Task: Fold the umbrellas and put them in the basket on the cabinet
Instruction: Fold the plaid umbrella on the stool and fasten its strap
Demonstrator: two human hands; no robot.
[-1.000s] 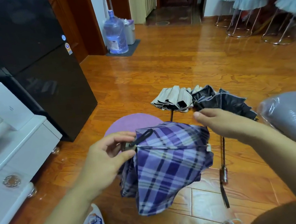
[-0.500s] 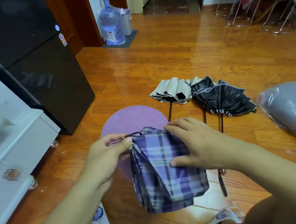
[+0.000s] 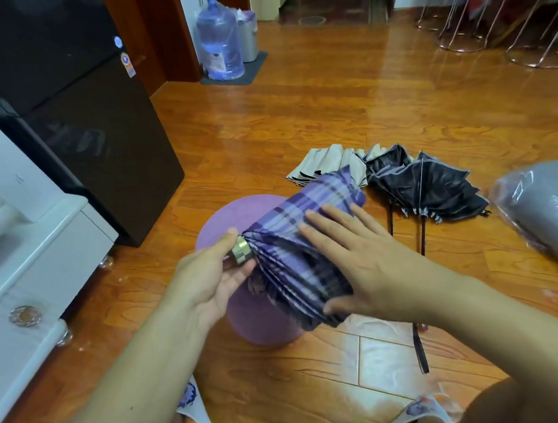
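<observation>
Starting with what's holding anything: a clear plastic bag [image 3: 553, 217] is lying on the wood floor [image 3: 346, 111] at the right, wrapping something grey, and up by the doorway a blue water jug [image 3: 220, 43] is standing upright on a dark mat [image 3: 239, 74], with a small bin [image 3: 248, 38] just beside it.

Now the purple plaid umbrella [image 3: 303, 243]: you're holding it in the air over the round purple mat [image 3: 260, 313], lying roughly sideways, canopy gathered into tight pleats. Its metal tip [image 3: 241, 249] is pointing left, and the loose hem is reaching toward the far right.

Your left hand [image 3: 209, 280] is curling thumb and fingers round that metal tip end, a firm pinch. Your right hand [image 3: 361, 257] is lying flat across the pleats, fingers straight and spread, thumb under the lower edge, pressing the fabric down rather than clasping it.

Behind it, a beige umbrella [image 3: 327, 163] and a black umbrella [image 3: 422, 182] are lying half-collapsed on the floor, side by side and touching, shafts pointing toward you.

A white cabinet [image 3: 19, 273] is sitting at the left beside a black fridge [image 3: 89, 128].
</observation>
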